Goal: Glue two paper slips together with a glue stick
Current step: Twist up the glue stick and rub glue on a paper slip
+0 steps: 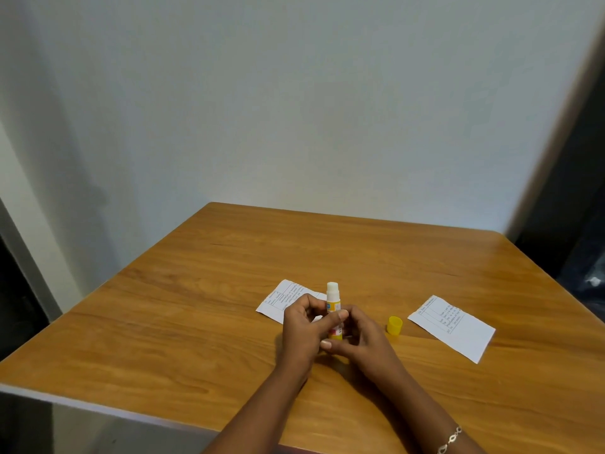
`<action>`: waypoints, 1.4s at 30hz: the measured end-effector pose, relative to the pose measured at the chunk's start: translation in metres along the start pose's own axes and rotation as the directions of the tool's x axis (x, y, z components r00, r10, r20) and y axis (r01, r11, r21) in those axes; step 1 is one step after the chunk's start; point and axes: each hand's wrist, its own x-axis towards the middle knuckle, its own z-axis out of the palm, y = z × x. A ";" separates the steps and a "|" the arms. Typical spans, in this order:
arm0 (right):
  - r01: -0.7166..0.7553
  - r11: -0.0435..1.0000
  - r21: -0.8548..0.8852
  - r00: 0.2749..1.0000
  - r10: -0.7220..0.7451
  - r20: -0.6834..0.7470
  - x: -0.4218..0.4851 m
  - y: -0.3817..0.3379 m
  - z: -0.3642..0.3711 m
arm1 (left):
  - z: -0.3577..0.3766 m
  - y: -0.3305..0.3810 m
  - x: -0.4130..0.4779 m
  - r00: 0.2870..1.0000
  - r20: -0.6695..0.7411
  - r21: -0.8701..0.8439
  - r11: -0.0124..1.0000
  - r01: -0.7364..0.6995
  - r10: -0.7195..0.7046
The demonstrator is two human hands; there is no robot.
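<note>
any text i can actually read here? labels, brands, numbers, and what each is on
Nothing reads clearly.
Glue stick, held in both hands: printed label, too small to read.
Left paper slip: printed table text, too blurred.
Right paper slip: printed table text, too blurred.
Yellow cap: no text visible.

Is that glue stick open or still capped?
Open. The glue stick, held upright in both hands, shows its bare white tip, and its yellow cap lies apart on the table.
</note>
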 end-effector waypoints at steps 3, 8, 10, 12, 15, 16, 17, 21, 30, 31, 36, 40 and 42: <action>0.008 1.000 -0.020 1.000 -0.009 -0.029 0.000 0.001 0.000 | 0.001 -0.001 0.000 1.000 0.009 0.014 1.000 -0.004 0.004; -0.015 0.997 0.074 1.000 0.015 0.006 0.000 0.003 -0.003 | 0.001 -0.004 0.002 1.000 0.013 0.011 1.000 -0.010 0.010; -0.024 0.997 0.076 0.999 0.022 0.028 0.000 0.003 -0.005 | 0.001 -0.005 0.002 1.000 0.010 0.018 1.000 -0.016 0.016; -0.023 0.997 0.073 0.999 0.021 0.032 0.000 0.002 -0.004 | 0.001 -0.004 0.002 1.000 0.011 0.030 0.999 -0.019 0.019; -0.013 0.999 0.037 1.000 0.013 0.008 -0.001 -0.001 -0.002 | 0.001 -0.004 0.002 1.000 0.000 0.038 0.999 -0.016 0.016; -0.010 1.000 0.017 1.000 0.010 0.001 -0.001 -0.002 -0.001 | 0.001 -0.003 0.001 1.000 -0.005 0.043 0.999 -0.017 0.017; -0.006 1.000 -0.010 1.000 0.006 -0.002 -0.001 -0.003 -0.001 | 0.001 -0.003 0.002 1.000 -0.009 0.048 0.999 -0.019 0.019; 0.008 0.999 -0.051 0.999 -0.010 -0.032 0.000 -0.001 0.000 | 0.001 -0.004 0.002 1.000 -0.008 0.056 0.998 -0.017 0.017; -0.008 1.000 -0.012 1.000 0.008 0.010 0.001 0.001 -0.002 | 0.000 -0.007 0.003 1.000 -0.003 0.034 0.999 -0.031 0.031; 0.003 0.999 -0.034 1.000 -0.002 0.010 0.001 0.001 -0.001 | 0.000 -0.007 0.003 1.000 -0.004 0.033 0.999 -0.030 0.031; 0.009 0.995 -0.102 0.999 -0.014 -0.051 0.002 0.000 0.002 | 0.000 -0.006 0.001 0.999 0.007 0.049 0.998 -0.032 0.032; -0.007 1.000 0.020 1.000 0.007 -0.020 0.001 0.003 -0.001 | 0.000 -0.008 0.001 0.999 0.031 0.047 0.998 -0.033 0.032; -0.024 0.996 0.089 1.000 0.024 0.003 0.001 0.004 -0.002 | -0.001 -0.008 0.001 0.999 0.037 0.040 0.999 -0.036 0.035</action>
